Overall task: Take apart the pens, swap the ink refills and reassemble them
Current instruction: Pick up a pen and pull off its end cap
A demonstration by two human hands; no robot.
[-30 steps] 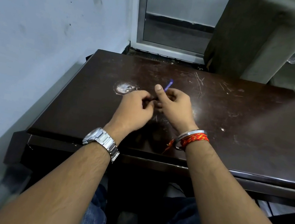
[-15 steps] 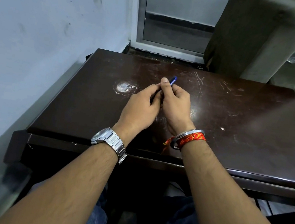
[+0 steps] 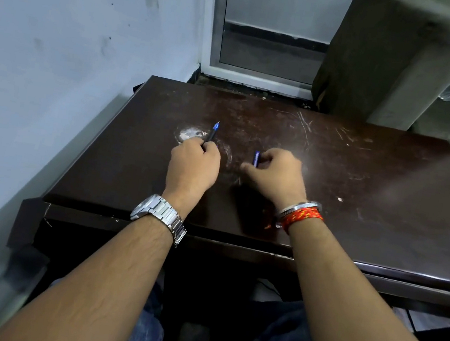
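Observation:
My left hand is closed around a dark pen whose blue tip points up and away over the table. My right hand sits a little to the right, fingers curled on a short blue pen part that sticks up between thumb and fingers. The two hands are apart, both low over the dark brown table. Most of each piece is hidden inside the fists.
A pale wall runs along the table's left side. A round white scuff marks the tabletop by my left hand. Behind the table stand a door frame and a dark upholstered block. My knees are under the front edge.
The hands were together at the middle holding one pen. They have pulled apart, the left going left with the pen body, the right going right with the blue part.

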